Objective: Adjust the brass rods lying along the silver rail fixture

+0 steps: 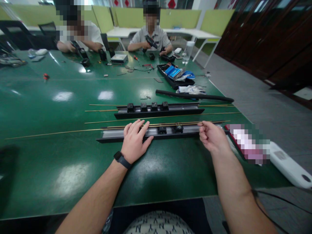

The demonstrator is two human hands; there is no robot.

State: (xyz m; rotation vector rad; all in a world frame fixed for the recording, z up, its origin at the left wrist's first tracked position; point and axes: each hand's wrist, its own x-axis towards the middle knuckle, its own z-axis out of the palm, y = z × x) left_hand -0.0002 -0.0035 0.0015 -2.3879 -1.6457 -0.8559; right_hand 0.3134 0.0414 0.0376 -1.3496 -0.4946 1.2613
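Two black channel rails lie crosswise on the green table. My left hand, with a dark watch on its wrist, rests fingers spread over the nearer rail. Closed in a pinch, my right hand holds thin brass rods near that rail's right end. The rods run lengthwise along the rail. Two small black blocks sit in its channel between my hands; my left hand covers part of the channel. Behind it, the farther rail carries several black blocks, with more brass rods at its ends.
Past the rails lie a black strip, white gloves and a black tray with blue packs. A red-edged item and a white device are at right. Two people sit across the green table, tools in hand.
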